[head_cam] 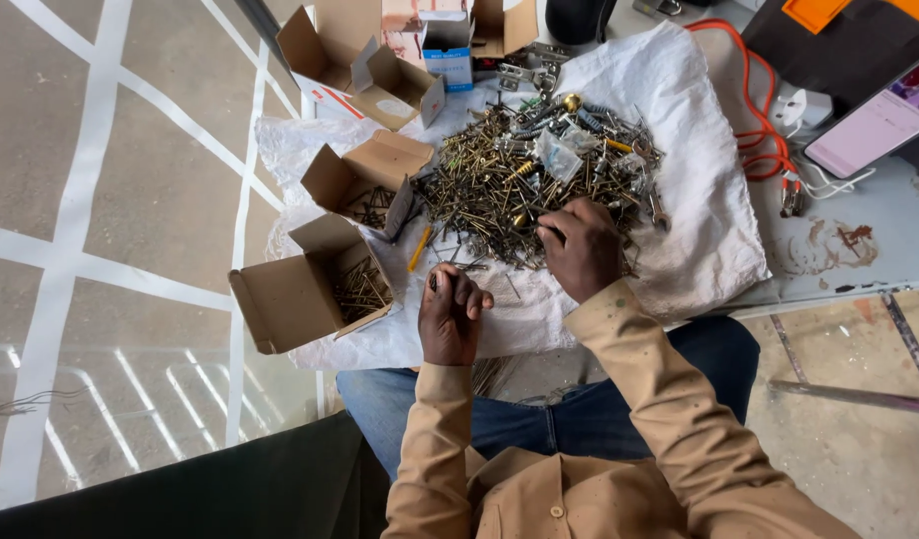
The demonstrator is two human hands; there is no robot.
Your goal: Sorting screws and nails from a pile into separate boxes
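Note:
A big heap of mixed screws and small metal hardware (pixel 524 175) lies on a white sack cloth (pixel 699 220). My right hand (pixel 582 248) rests on the heap's near edge, fingers curled into the screws. My left hand (pixel 451 311) is closed around a few dark screws just off the heap, beside an open cardboard box (pixel 302 294) that holds screws. A second open box (pixel 364 180) with dark screws stands just behind it.
More open cardboard boxes (pixel 354 62) and a small blue-and-white carton (pixel 447 55) stand at the back. An orange cable (pixel 759 130), a white plug (pixel 801 105) and a phone (pixel 874 125) lie at the right. A yellow wall plug (pixel 419 248) lies by the boxes.

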